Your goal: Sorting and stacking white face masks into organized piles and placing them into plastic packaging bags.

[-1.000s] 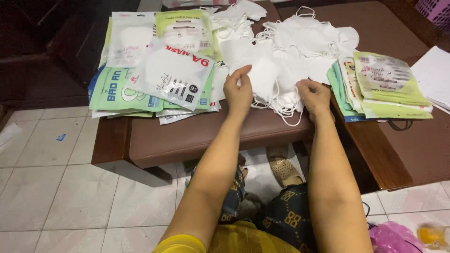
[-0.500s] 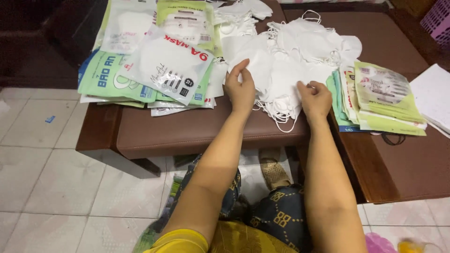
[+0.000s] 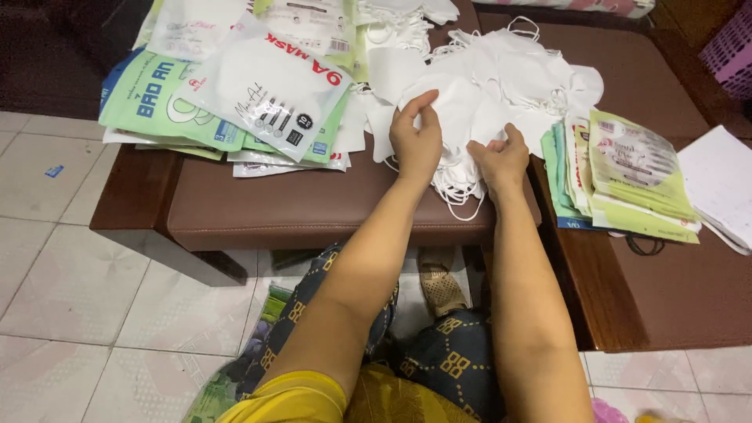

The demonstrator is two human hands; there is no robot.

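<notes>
Head view looks down on a brown padded table (image 3: 313,207) where both hands work at a loose heap of white face masks (image 3: 501,86) lying at the far middle of the table. Left hand (image 3: 417,141) pinches the edge of one white mask between thumb and fingers, the mask partly lifted off the heap; right hand (image 3: 501,157) rests just beside it with fingers curled onto the near edge of the same heap, though whether it truly grips a mask I cannot tell. Ear loops (image 3: 458,192) trail off the near side of the heap and hang over the table's front edge, so the likeliest trouble is tangling: a lifted mask could drag its neighbours along by their loops and pull some off the edge onto the tiled floor (image 3: 70,258). To the left, a slanted stack of mask packets (image 3: 258,86) overlaps loosely and could slide if nudged. To the right, green packets (image 3: 634,168) sit close to the heap, with white paper (image 3: 721,184) beyond.
</notes>
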